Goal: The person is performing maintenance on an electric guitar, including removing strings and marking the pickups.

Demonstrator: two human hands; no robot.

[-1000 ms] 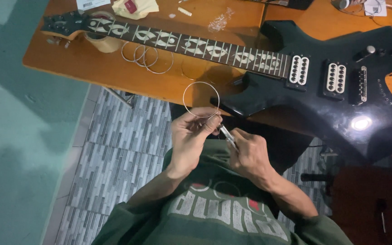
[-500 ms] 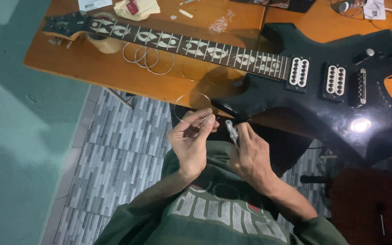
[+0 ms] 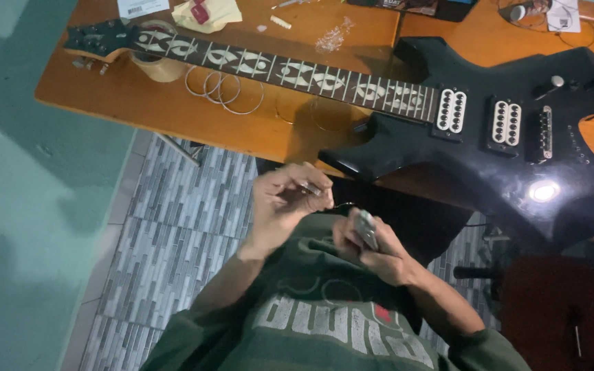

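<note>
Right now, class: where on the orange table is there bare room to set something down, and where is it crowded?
Bare table lies along the near edge, below the guitar neck, left of the black guitar body. The string coils crowd the middle. The far edge holds paper and scraps. The right side is covered by the body.

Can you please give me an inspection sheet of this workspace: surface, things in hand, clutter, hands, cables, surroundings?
Surface: orange wooden table, partly covered.
Things in hand: thin guitar string running between both hands; small metal tool, kind unclear.
Clutter: black electric guitar lying flat, no strings visible on it; coiled strings beside the neck; yellow cloth; paper slip.
Hands: left hand pinches the string with its fingers; right hand grips the tool.
Cables: thin wires at the table's far right corner.
Surroundings: grey patterned floor tiles; teal wall; dark red object at lower right.
</note>
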